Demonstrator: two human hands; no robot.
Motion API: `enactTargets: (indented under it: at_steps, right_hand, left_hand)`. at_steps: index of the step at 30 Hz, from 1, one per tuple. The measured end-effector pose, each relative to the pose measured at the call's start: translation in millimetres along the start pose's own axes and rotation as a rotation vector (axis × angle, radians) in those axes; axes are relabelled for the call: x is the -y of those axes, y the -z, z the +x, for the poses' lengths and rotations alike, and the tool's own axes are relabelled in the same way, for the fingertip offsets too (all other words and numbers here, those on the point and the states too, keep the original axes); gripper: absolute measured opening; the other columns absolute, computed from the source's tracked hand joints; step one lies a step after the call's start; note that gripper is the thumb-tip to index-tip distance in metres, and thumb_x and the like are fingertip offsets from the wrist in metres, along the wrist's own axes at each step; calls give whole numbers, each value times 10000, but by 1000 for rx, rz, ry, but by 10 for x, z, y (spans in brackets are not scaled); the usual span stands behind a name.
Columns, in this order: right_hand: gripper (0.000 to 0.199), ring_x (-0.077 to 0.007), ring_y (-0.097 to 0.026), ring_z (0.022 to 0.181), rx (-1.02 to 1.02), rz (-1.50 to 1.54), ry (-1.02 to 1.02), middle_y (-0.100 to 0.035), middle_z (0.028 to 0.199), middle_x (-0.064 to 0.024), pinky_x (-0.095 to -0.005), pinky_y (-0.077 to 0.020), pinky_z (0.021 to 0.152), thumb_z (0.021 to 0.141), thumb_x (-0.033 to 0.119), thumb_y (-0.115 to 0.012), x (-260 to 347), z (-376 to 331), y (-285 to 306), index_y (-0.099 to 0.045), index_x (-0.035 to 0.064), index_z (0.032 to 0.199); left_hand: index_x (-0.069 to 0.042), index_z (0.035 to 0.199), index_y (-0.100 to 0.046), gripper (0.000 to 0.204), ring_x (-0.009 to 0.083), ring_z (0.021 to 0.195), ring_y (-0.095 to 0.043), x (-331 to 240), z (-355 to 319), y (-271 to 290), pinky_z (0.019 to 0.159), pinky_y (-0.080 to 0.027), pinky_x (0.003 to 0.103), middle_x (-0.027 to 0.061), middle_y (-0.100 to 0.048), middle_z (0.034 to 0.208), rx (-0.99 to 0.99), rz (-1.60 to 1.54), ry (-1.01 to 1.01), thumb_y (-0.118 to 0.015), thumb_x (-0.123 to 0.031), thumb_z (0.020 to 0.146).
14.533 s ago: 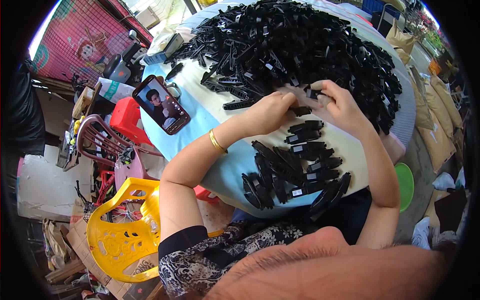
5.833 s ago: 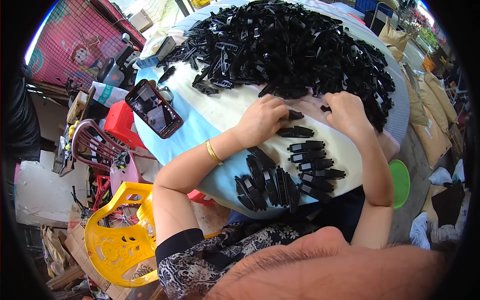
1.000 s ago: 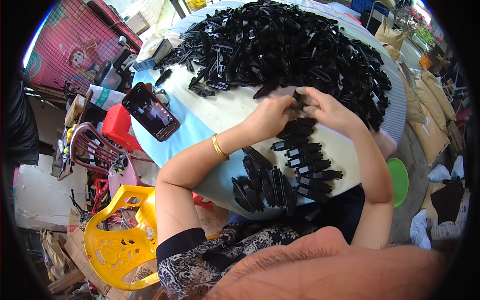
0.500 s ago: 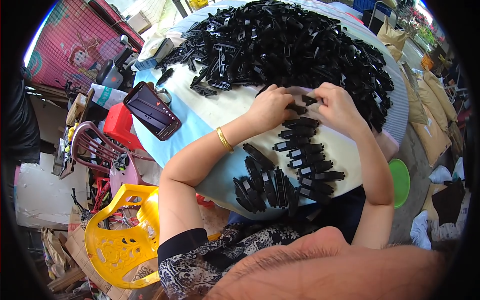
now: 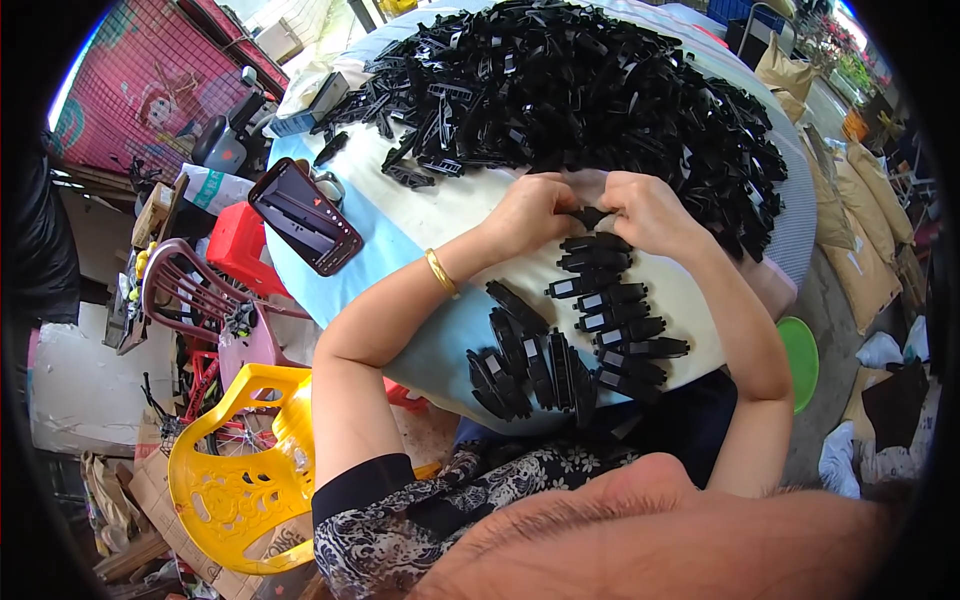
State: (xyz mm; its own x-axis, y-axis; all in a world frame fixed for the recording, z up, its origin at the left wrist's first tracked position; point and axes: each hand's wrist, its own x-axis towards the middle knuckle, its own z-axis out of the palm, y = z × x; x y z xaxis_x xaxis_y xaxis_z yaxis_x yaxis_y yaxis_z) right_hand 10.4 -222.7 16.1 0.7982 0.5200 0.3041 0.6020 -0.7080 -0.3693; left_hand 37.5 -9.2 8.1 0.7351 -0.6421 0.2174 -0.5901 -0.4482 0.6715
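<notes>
Head view, left hand: my left hand (image 5: pixel 528 212) is bent inward at the middle of the worktop (image 5: pixel 440 215), its fingers pinched on one end of a small black plastic piece (image 5: pixel 590 214).
Head view, right hand: my right hand (image 5: pixel 650 210) meets it from the other side, fingers closed on the same piece, so both hands grip it between them, just above the cloth.
Wrist: a gold bangle (image 5: pixel 440 272) sits on my left forearm.
Where the piece is: at the near edge of the big heap of black plastic parts (image 5: pixel 590 95) that covers the far half of the worktop.
Finished row: a column of black clips with pale labels (image 5: pixel 620 320) lies directly below my hands, one under another.
Second group: more clips (image 5: pixel 525 360) lie fanned beside it, near the worktop's front edge.
Left side: a smartphone in a dark red case (image 5: pixel 305 215) lies on the worktop's light blue part, well apart from my hands.
Beyond the worktop: a yellow plastic chair (image 5: pixel 240 470), a red stool (image 5: pixel 235 245), and a green disc (image 5: pixel 800 355) on the ground to my right.
</notes>
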Motion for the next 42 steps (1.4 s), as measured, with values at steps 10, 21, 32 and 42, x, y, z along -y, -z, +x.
enactTargets:
  at_steps: [10, 21, 32, 42]
  right_hand:
    - [248, -255, -593, 751, -198, 113, -168, -618, 872, -100, -332, -478, 655, 800, 177, -683, 43, -13, 157, -667, -5, 968]
    - [201, -240, -548, 935, -296, -543, 4, -600, 901, -48, -345, -453, 784, 748, 64, -601, -292, 169, -151, -664, 56, 938]
    - [178, -164, -542, 501, -187, 438, -348, -594, 630, -99, -319, -419, 480, 926, 137, -537, 47, 46, -92, -589, 18, 1047]
    - [179, -211, -599, 687, -25, 111, -156, -596, 758, -77, -344, -470, 624, 763, 115, -683, 146, -60, 95, -674, 2, 902]
  left_hand:
    - [-3, 780, -620, 199, 315, 837, -604, 79, 54, 131, 723, -495, 392, 134, -623, 850, -180, 332, -96, -721, -161, 713]
    - [11, 1130, -582, 382, 337, 794, -642, 45, 1, 269, 751, -509, 366, 181, -651, 830, -3, 5, 142, -632, -67, 759]
    - [-82, 1046, -655, 324, 328, 926, -550, 139, -48, -91, 826, -461, 391, 134, -570, 957, -125, 248, -270, -663, -57, 723]
    - [-7, 860, -686, 234, 324, 827, -605, 59, -49, -14, 749, -498, 391, 158, -623, 841, -129, 95, 3, -719, -127, 662]
